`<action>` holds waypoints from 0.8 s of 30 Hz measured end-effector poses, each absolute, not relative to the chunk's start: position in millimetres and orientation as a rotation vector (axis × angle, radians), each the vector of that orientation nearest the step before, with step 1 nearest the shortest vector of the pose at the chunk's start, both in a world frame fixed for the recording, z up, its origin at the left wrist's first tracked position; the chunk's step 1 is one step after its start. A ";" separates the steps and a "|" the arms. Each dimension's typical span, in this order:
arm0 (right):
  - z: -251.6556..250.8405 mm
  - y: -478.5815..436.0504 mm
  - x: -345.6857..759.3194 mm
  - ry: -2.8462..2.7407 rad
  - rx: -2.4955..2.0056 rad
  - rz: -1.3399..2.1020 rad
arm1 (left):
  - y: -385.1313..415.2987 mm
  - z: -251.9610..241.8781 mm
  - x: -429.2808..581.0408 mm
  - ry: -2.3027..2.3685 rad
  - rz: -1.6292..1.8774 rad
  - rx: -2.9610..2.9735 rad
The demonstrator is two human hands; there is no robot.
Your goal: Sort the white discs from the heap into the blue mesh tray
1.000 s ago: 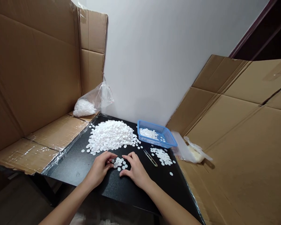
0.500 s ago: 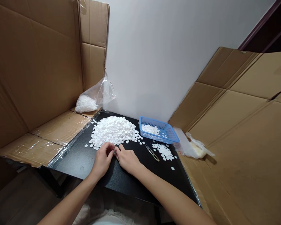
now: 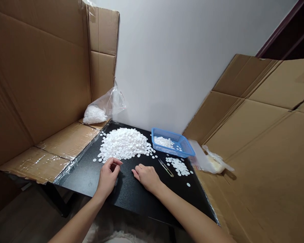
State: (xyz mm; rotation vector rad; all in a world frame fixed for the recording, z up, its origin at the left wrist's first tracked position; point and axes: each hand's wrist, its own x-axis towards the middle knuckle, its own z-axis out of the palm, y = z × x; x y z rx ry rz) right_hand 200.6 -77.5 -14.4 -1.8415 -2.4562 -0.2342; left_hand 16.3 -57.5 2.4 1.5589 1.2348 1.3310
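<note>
My left hand (image 3: 107,176) is at the near edge of a big pile of small white discs (image 3: 124,142). Its thumb and forefinger curve toward each other with a gap, and nothing shows between them. To the right, my right hand (image 3: 147,176) rests low over the black table (image 3: 131,197). Its fingers are curled together, and whatever they may hold is hidden under them. A pair of thread snips (image 3: 166,168) lies just beyond the right hand. Past it is a smaller scatter of white discs (image 3: 179,166).
A blue plastic basket (image 3: 188,150) with some discs inside stands at the back right. A clear bag (image 3: 95,114) of white pieces sits at the back left. Another plastic bag (image 3: 215,163) lies at the right edge. Cardboard walls (image 3: 53,67) flank the table.
My hands, which met at the fingertips before, have moved apart. The right hand has shifted right and toward me, its fingers curled; the left has moved slightly left.
</note>
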 end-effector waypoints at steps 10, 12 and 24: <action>-20.8 -77.3 193.1 -2.361 -1.771 -0.243 | -57.2 4.5 16.1 1.240 1.286 1.650; -18.0 -74.6 195.4 -2.317 -1.790 -0.215 | -56.8 3.5 15.4 1.241 1.268 1.669; 83.6 38.8 342.6 -1.669 -2.350 -0.120 | -57.3 -7.0 20.2 1.077 1.053 2.009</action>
